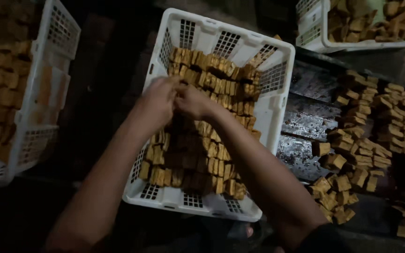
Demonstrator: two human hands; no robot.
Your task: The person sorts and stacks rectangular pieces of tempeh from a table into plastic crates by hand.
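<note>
Head view had the left hand (154,104) and right hand (194,100) curled together, grip unclear, over brown fried blocks (212,77) packed in the white crate (277,110) beneath, seemingly light, soft and crumbly, best pinched by flat sides.

Dim light; dark floor (94,93); wet grey metal tabletop (305,122) at right; surroundings lost in shadow.

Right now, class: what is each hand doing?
Left hand: fingers curled over golden-brown fried blocks in the white plastic crate; grip cannot be told.
Right hand: the same.
</note>
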